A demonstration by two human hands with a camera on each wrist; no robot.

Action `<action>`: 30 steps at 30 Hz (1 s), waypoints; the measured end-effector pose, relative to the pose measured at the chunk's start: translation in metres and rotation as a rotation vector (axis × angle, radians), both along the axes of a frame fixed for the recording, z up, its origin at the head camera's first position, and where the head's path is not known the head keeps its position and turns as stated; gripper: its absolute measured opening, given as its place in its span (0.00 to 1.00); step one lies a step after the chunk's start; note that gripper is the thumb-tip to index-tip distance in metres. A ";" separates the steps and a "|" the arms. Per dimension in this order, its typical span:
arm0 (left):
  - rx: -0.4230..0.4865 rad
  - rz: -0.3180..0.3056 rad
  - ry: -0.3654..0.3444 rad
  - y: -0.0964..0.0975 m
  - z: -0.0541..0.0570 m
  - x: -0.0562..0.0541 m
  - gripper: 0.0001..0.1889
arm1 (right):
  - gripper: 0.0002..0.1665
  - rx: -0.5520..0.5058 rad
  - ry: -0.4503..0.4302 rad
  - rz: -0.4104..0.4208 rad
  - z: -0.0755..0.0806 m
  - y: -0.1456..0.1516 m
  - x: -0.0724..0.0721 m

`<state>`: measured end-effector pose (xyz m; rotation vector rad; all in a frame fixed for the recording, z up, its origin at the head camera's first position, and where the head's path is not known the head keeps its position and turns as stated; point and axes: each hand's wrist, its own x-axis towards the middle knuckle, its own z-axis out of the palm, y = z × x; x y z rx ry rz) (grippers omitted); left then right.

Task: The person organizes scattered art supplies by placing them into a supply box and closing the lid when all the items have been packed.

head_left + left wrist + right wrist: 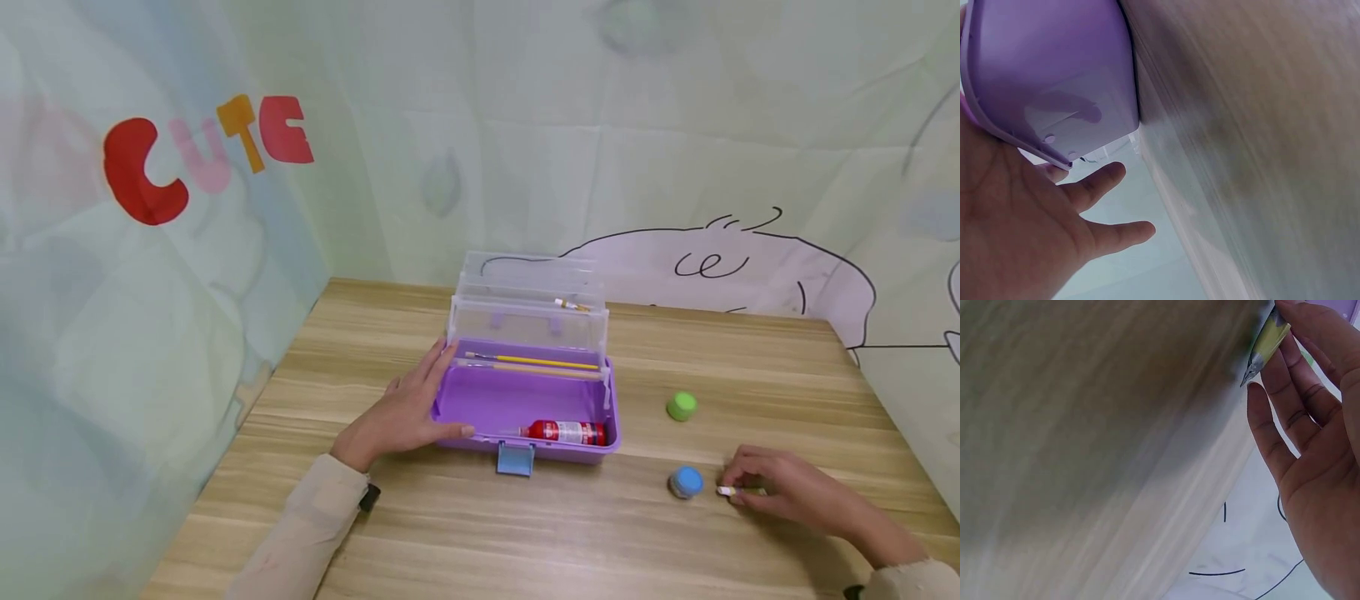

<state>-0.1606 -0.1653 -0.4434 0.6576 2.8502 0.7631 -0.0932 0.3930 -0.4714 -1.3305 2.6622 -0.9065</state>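
Note:
A purple box (487, 404) stands with its clear lid raised. My left hand (405, 415) rests on its left rim, fingers spread and fairly straight, thumb at the front edge; in the left wrist view two fingers (1100, 181) reach past the box wall. Inside lie a red bottle (566, 432) with a white label and two paintbrushes (540, 362) along the back. Right of the box, my right hand (787, 487) pinches a small paint tube (1267, 344) with a white cap, a yellow label and a silver flattened end, low over the table.
A blue-capped jar (686, 482) stands just left of my right hand, and a green-capped jar (682, 406) farther back. Another small tube (572, 306) lies in the lid's clear tray. Printed cloth walls (420, 125) border the wooden table (450, 533).

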 end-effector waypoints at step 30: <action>-0.004 -0.001 0.000 0.000 0.002 0.000 0.64 | 0.33 -0.019 0.176 -0.095 0.075 -0.012 -0.039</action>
